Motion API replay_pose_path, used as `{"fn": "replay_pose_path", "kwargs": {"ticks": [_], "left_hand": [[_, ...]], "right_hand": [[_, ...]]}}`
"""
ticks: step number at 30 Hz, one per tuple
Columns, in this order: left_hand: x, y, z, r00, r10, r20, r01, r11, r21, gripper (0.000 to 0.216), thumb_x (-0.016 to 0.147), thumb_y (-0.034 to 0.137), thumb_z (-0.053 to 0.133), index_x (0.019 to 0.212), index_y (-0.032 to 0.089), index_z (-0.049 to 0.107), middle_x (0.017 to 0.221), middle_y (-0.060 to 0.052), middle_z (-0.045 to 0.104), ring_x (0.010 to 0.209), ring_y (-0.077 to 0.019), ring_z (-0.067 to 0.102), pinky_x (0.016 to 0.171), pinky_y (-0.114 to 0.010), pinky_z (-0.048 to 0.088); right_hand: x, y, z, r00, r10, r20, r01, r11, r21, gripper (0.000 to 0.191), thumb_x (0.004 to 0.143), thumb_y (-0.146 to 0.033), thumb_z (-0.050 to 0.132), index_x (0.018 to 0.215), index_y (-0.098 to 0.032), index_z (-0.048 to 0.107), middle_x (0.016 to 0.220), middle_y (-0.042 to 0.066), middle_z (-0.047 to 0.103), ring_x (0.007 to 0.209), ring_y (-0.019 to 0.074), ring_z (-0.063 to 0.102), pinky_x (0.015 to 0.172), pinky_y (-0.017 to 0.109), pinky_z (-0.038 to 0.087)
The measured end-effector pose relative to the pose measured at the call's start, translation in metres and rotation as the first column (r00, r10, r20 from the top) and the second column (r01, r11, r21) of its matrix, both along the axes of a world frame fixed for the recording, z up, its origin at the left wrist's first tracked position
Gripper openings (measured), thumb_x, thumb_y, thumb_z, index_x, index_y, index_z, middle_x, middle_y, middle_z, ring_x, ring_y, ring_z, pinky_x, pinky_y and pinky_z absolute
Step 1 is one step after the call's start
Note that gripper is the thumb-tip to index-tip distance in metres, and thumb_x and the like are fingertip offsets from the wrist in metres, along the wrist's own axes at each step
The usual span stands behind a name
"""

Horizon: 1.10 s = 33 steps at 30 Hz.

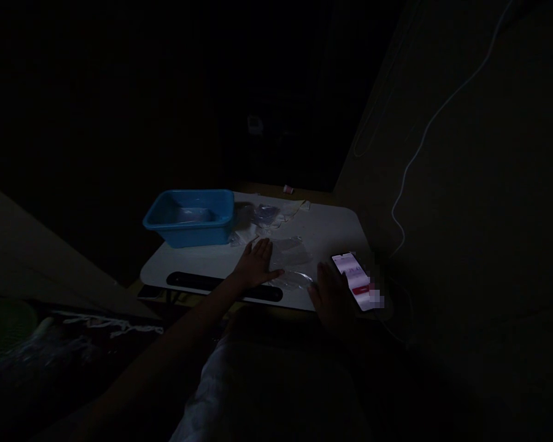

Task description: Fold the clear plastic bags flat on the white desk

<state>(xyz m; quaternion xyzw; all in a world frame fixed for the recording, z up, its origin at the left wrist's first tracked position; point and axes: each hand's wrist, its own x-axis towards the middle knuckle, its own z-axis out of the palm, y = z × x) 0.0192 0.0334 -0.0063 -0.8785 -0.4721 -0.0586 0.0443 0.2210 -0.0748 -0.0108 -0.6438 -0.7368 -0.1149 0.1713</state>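
Note:
A clear plastic bag (292, 252) lies flat on the small white table (334, 224). My left hand (254, 265) rests at the bag's left side, palm down, with fingers stretched out and thumb spread. By the bag's lower right corner is my right hand (329, 294), dark and in shadow; its thumb and fingers look apart, with nothing visible in them. Behind my left hand lie more crumpled clear plastic pieces (265, 215). To the left stands a blue plastic basin (196, 233) with something pale and translucent inside.
A lit phone (357, 279) lies at the table's right edge, beside my right hand. Past the far edge sits a small pink-and-white spool-like item (288, 189). A white cable (424, 138) hangs along the right wall. At lower left is a green basket (7, 325). The room is very dark.

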Motion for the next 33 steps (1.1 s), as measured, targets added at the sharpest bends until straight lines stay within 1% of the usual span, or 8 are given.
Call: {"fn": "replay_pose_path", "kwargs": {"ticks": [4, 8, 14, 18, 23, 26, 31, 33], "left_hand": [[-0.001, 0.001, -0.001, 0.999, -0.034, 0.017, 0.033, 0.999, 0.023, 0.076, 0.078, 0.063, 0.033, 0.135, 0.012, 0.028, 0.142, -0.016, 0.023, 0.131, -0.0276, 0.021, 0.104, -0.045, 0.014], [-0.001, 0.001, 0.0, 0.999, -0.051, -0.006, 0.051, 0.998, 0.026, 0.074, 0.077, 0.061, 0.04, 0.134, 0.016, 0.03, 0.143, -0.014, 0.021, 0.131, -0.0284, 0.019, 0.103, -0.046, 0.014], [-0.002, 0.001, -0.004, 0.999, -0.049, 0.016, 0.048, 0.997, 0.06, 0.083, 0.073, 0.068, 0.039, 0.134, 0.012, 0.031, 0.144, -0.017, 0.016, 0.132, -0.0319, 0.014, 0.103, -0.046, 0.015], [-0.001, 0.002, -0.004, 0.999, -0.027, 0.039, 0.025, 0.998, 0.057, 0.082, 0.075, 0.069, 0.033, 0.133, 0.011, 0.032, 0.142, -0.017, 0.022, 0.132, -0.0303, 0.016, 0.104, -0.045, 0.015], [-0.003, -0.002, 0.006, 0.99, -0.027, 0.141, 0.019, 0.998, 0.053, 0.056, 0.09, 0.045, 0.021, 0.13, 0.01, 0.036, 0.138, -0.013, 0.034, 0.13, -0.022, 0.025, 0.104, -0.038, 0.021], [-0.003, -0.006, 0.008, 0.984, -0.062, 0.167, 0.057, 0.998, 0.031, 0.045, 0.091, 0.033, 0.022, 0.125, 0.013, 0.043, 0.133, -0.01, 0.042, 0.125, -0.0179, 0.034, 0.104, -0.034, 0.023], [0.001, -0.011, 0.001, 0.998, -0.011, 0.069, 0.011, 1.0, -0.012, 0.05, 0.089, 0.036, 0.026, 0.128, 0.008, 0.037, 0.137, -0.016, 0.035, 0.128, -0.0232, 0.029, 0.103, -0.044, 0.023], [0.002, -0.011, -0.001, 1.0, 0.004, 0.027, -0.003, 1.0, -0.013, 0.054, 0.089, 0.039, 0.027, 0.13, 0.006, 0.035, 0.138, -0.018, 0.031, 0.129, -0.0254, 0.026, 0.102, -0.046, 0.022]], "right_hand": [[-0.012, 0.028, 0.021, 0.987, 0.159, 0.01, -0.157, 0.983, -0.097, 0.054, 0.089, -0.035, 0.025, 0.135, -0.006, 0.026, 0.137, 0.016, 0.035, 0.128, 0.0235, 0.028, 0.104, 0.043, 0.021], [-0.032, 0.05, 0.02, 0.964, 0.262, 0.045, -0.25, 0.951, -0.18, 0.056, 0.09, -0.041, 0.019, 0.136, -0.008, 0.025, 0.141, 0.013, 0.029, 0.131, 0.0214, 0.021, 0.105, 0.046, 0.015], [-0.02, 0.054, 0.001, 0.982, 0.174, 0.078, -0.153, 0.964, -0.216, 0.057, 0.09, -0.042, 0.019, 0.132, -0.006, 0.033, 0.139, 0.016, 0.03, 0.131, 0.0241, 0.022, 0.104, 0.053, 0.011], [-0.009, 0.051, -0.001, 0.988, 0.118, 0.096, -0.095, 0.972, -0.213, 0.056, 0.09, -0.041, 0.02, 0.133, -0.007, 0.031, 0.139, 0.016, 0.03, 0.131, 0.024, 0.021, 0.103, 0.055, 0.011], [-0.01, 0.051, -0.002, 0.99, 0.116, 0.084, -0.095, 0.97, -0.223, 0.056, 0.09, -0.042, 0.019, 0.134, -0.009, 0.03, 0.14, 0.015, 0.027, 0.131, 0.0235, 0.022, 0.103, 0.054, 0.011], [-0.008, 0.052, -0.004, 0.99, 0.123, 0.071, -0.104, 0.97, -0.219, 0.055, 0.09, -0.04, 0.019, 0.133, -0.008, 0.031, 0.14, 0.015, 0.028, 0.131, 0.0232, 0.023, 0.103, 0.053, 0.012], [-0.009, 0.057, 0.001, 0.992, 0.11, 0.066, -0.096, 0.979, -0.179, 0.053, 0.091, -0.036, 0.018, 0.133, -0.008, 0.032, 0.14, 0.014, 0.03, 0.131, 0.0235, 0.023, 0.103, 0.053, 0.013], [-0.017, 0.063, 0.007, 0.985, 0.157, 0.07, -0.143, 0.973, -0.18, 0.052, 0.091, -0.036, 0.017, 0.133, -0.01, 0.032, 0.14, 0.013, 0.03, 0.131, 0.0225, 0.021, 0.103, 0.052, 0.013]]}}
